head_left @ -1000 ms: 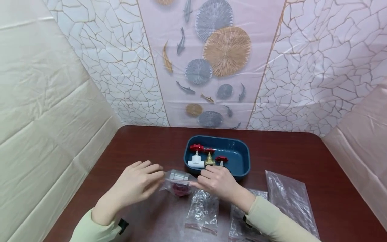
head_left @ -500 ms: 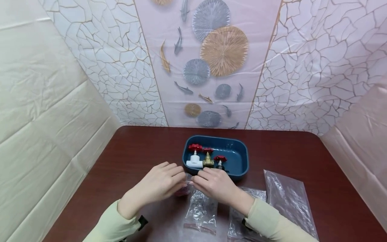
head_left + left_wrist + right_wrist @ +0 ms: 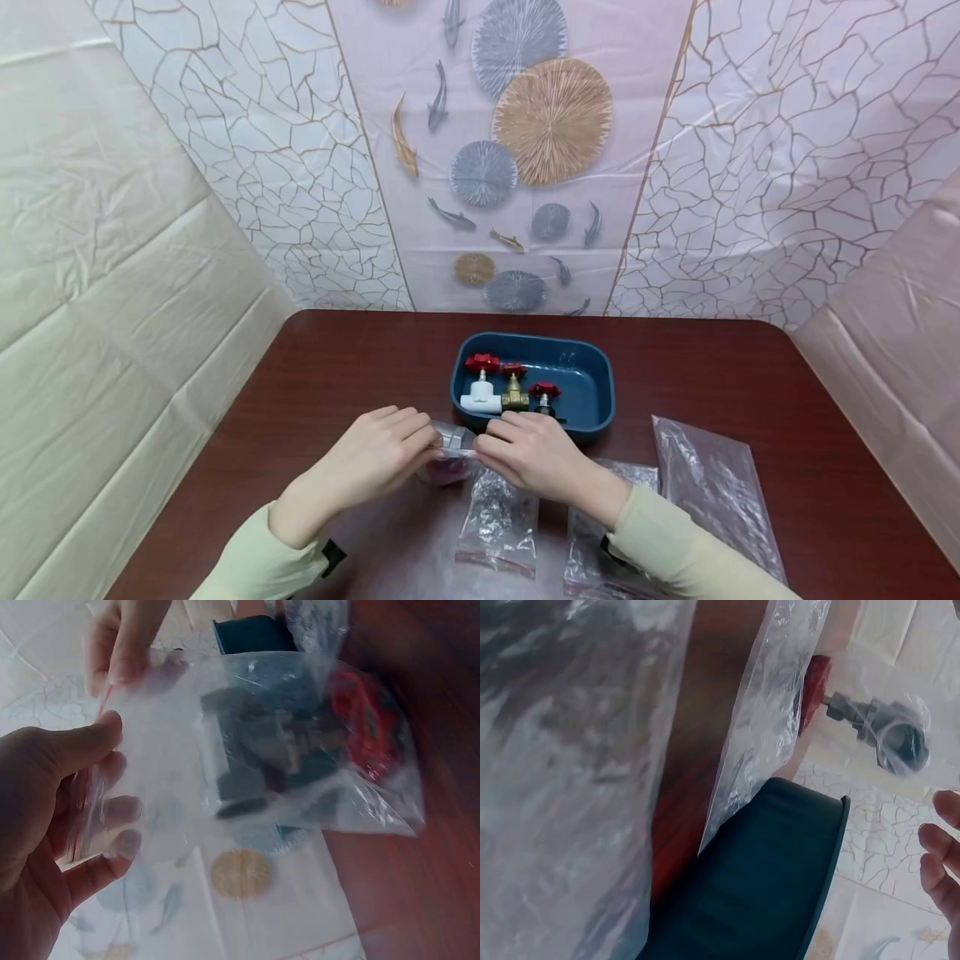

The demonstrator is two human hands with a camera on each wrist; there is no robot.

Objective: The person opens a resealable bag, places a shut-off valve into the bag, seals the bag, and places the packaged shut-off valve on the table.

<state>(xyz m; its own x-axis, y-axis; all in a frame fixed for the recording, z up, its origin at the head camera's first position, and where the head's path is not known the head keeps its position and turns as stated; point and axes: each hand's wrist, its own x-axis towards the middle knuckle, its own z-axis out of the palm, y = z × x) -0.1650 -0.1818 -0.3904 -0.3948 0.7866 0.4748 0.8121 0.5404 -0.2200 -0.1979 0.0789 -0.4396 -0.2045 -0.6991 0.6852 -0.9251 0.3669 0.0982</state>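
A clear zip-lock bag (image 3: 161,776) hangs in the air between my two hands, in front of the blue tray. Inside it lies a grey metal valve (image 3: 862,724) with a red handwheel (image 3: 366,727) towards the bag's bottom. My left hand (image 3: 367,454) pinches the red zip edge between thumb and fingers. At the other end of that edge, my right hand (image 3: 532,458) also pinches the bag. The head view shows little of the valve, since the hands and plastic film partly cover it.
The blue tray (image 3: 585,429) behind the hands holds a white valve (image 3: 482,396), a brass valve (image 3: 515,396) and a dark valve (image 3: 544,404), all with red handwheels. Clear plastic bags (image 3: 498,525) lie at the front, with another bag (image 3: 712,483) to the right.
My left hand moved right along the bag's edge towards the right hand, then slid back left a little. The right hand stays nearly in place.
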